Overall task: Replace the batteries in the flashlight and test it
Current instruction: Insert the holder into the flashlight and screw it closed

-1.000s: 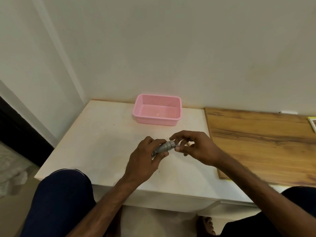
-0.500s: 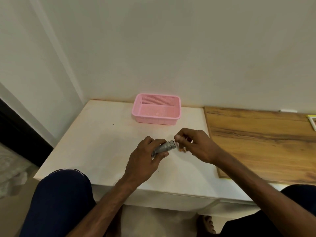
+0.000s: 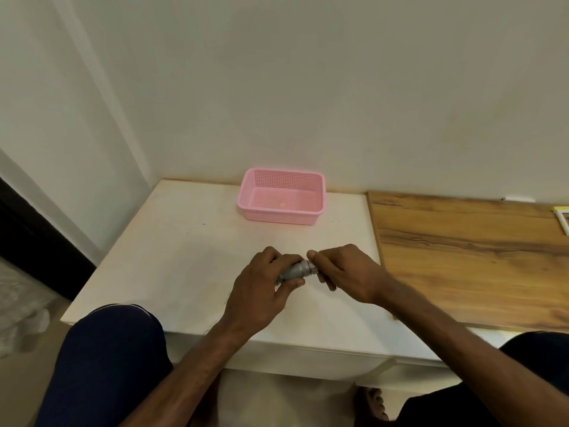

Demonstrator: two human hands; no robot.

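Observation:
A small grey metal flashlight is held a little above the white table, lying roughly level. My left hand is wrapped around its body, hiding most of it. My right hand pinches the flashlight's right end between thumb and fingers. That end part is mostly hidden by my fingers, and no batteries are visible.
A pink plastic basket stands at the back of the white table near the wall. A wooden board adjoins the table on the right, with a white and yellow object at its far right edge. My knees are below the table's front edge.
My right hand's fingers have shifted around the flashlight's right end, from spread over it to a tighter pinch. The left hand and flashlight stayed in place.

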